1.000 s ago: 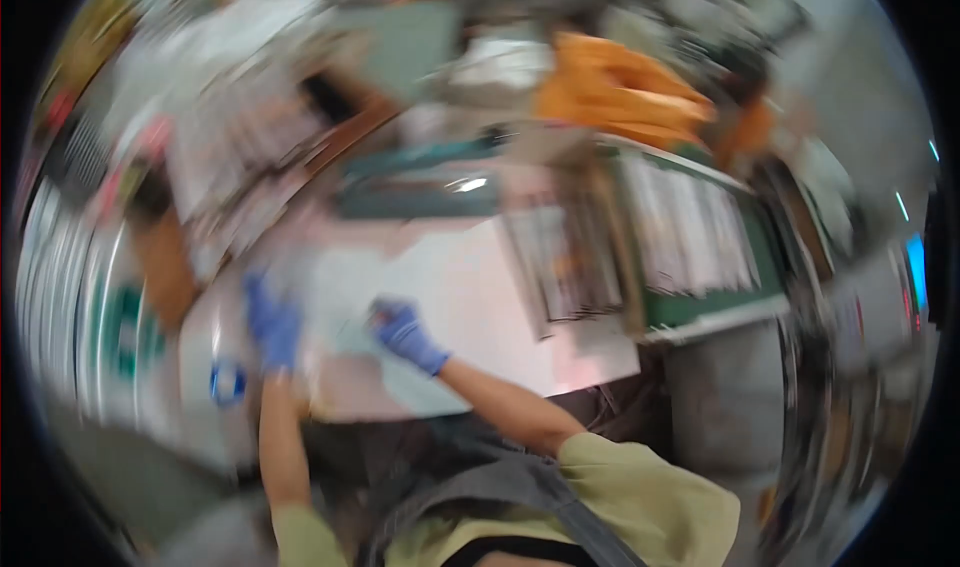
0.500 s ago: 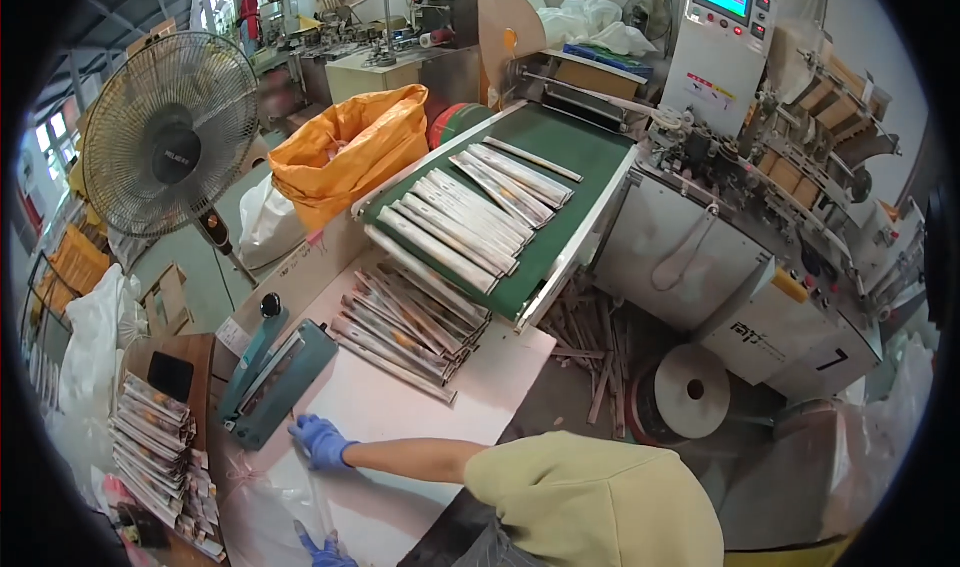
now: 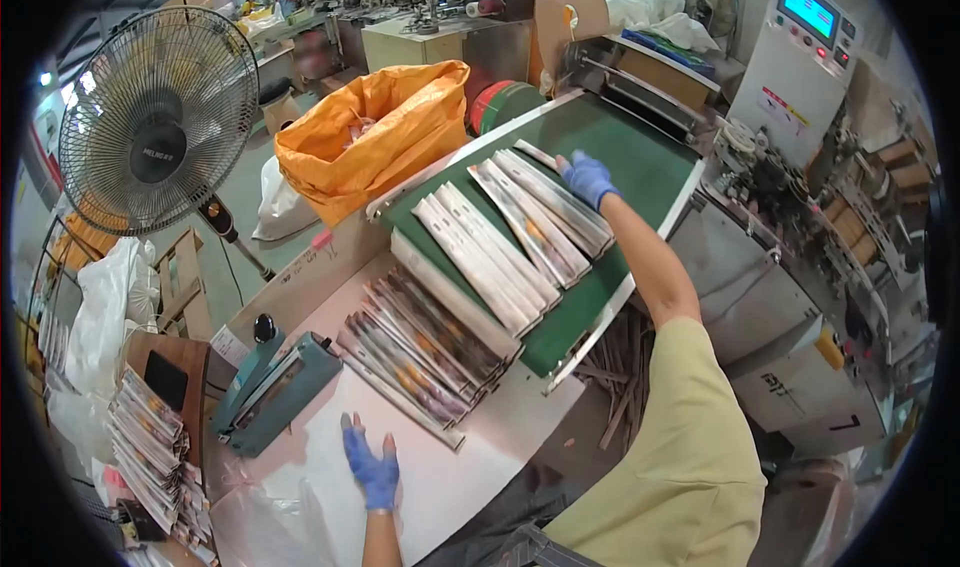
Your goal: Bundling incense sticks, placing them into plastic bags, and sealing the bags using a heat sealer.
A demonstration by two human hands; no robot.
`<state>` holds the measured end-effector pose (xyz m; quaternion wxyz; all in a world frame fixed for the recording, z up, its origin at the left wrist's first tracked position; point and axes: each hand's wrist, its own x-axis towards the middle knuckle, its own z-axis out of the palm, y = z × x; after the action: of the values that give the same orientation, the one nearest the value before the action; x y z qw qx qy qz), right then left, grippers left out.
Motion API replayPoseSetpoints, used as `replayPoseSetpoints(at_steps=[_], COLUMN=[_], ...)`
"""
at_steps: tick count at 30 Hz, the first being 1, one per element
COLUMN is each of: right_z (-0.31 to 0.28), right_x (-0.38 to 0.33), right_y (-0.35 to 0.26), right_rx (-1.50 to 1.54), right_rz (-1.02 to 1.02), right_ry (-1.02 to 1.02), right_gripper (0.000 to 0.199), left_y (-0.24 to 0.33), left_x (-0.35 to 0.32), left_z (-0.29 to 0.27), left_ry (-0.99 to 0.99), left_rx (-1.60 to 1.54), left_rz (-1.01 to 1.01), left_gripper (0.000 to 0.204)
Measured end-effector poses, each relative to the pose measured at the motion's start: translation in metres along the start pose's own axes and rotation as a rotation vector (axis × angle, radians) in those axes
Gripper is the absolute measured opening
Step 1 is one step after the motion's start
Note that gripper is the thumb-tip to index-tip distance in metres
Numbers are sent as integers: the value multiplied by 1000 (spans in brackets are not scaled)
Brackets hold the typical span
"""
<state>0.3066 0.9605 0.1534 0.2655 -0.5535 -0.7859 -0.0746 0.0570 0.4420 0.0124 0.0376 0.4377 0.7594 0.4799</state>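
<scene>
- Head view, right hand (image 3: 588,179): blue-gloved, fingers stretched over the green belt (image 3: 650,162) beside the lone packet (image 3: 535,153); whether they pinch it or only touch it, cannot tell.
- Head view, left hand (image 3: 373,470): blue-gloved, fingers spread, holding nothing, over the pale bench (image 3: 490,457).
- Belt packets (image 3: 485,257): long, flat, pale; two loose groups, side by side, nearer the bench than the lone packet. Judged not yet gathered off the belt.
- Bench packets (image 3: 410,352): overlapping row beside the belt's near end, one packet at its near side. Gathering here seems well along; count cannot be told.
- Side packets (image 3: 150,442): overlapping pile on the wooden side bench (image 3: 193,359), apart from both hands; seemingly a further finished lot.
- Teal lever tool (image 3: 278,399): on the bench, left of the bench packets; neither hand on it.
- Clear plastic bag (image 3: 285,527): lying on the bench, left of the left hand; contents, if any, cannot be told.
</scene>
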Motion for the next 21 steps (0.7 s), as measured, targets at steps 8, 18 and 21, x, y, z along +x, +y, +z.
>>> replayPoseSetpoints(at_steps=[8, 18, 21], right_z=[-28, 54, 47], right_x=[-157, -216, -244], right_y=[-241, -299, -280], right_rx=[216, 635, 1078], right_rz=[-441, 164, 206], right_ry=[-185, -831, -1101], right_gripper=[63, 102, 72], left_y=[2, 0, 8], left_x=[99, 118, 106], left_z=[75, 41, 49], left_ry=[143, 284, 8], left_rx=[-525, -334, -1029], left_rz=[-234, -662, -656], left_gripper=[73, 97, 68])
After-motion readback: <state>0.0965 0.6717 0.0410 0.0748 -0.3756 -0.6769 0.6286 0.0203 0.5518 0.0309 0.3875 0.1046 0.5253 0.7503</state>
